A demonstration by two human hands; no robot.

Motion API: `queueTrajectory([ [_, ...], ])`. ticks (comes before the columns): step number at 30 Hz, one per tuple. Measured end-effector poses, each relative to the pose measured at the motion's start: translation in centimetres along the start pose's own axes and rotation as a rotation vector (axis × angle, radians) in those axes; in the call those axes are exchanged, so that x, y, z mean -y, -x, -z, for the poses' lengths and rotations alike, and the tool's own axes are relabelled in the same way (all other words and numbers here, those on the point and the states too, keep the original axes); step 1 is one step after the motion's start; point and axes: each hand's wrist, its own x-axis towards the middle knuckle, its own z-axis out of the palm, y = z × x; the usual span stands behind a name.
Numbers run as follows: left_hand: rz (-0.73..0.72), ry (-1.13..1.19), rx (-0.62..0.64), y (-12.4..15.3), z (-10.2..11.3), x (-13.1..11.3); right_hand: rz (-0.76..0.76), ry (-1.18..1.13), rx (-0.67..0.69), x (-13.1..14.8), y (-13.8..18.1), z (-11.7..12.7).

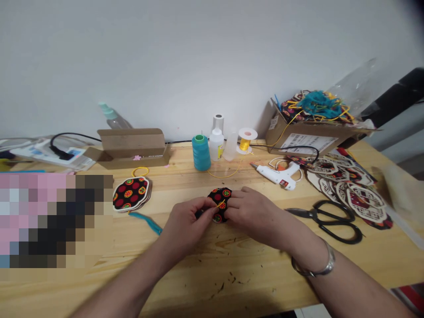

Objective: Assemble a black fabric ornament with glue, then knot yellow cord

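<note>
A small round piece of dark patterned fabric (217,216) with red and orange flower motifs is between my hands, just over the table. My left hand (194,216) pinches a short yellow cord (221,202) between thumb and index finger, across the fabric's face. From the other side, my right hand (253,214) has its fingers curled over the fabric's right edge; their tips are partly hidden. A finished-looking stack of patterned, white-edged pieces (130,194) lies to the left, with a yellow loop (141,171) above and a teal tassel (145,222) below.
Behind stand a teal thread cone (201,153), a white glue bottle (217,145) and a yellow cord spool (245,143). A glue gun (280,176), black scissors (319,217), cut-out pieces (361,201) and a filled cardboard box (304,137) are right. An open carton (132,148) sits left.
</note>
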Motion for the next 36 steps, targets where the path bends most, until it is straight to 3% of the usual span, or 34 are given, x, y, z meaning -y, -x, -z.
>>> queueTrajectory([
  [7, 0.006, 0.103, 0.124, 0.0, 0.0, -0.4, 0.023, 0.03, 0.005, 0.6, 0.0, 0.3],
  [18, 0.036, 0.092, 0.136, -0.2, 0.0, -0.3, -0.002, 0.013, 0.016, 0.5, -0.2, 0.1],
  [29, 0.057, 0.181, 0.194, -0.7, 0.2, 0.1, -0.193, -0.233, 0.05, -0.2, -0.5, -0.8],
  [36, 0.094, 0.188, 0.196, -0.7, 0.3, 0.0, -0.154, -0.221, 0.026, -0.3, -0.5, 0.0],
])
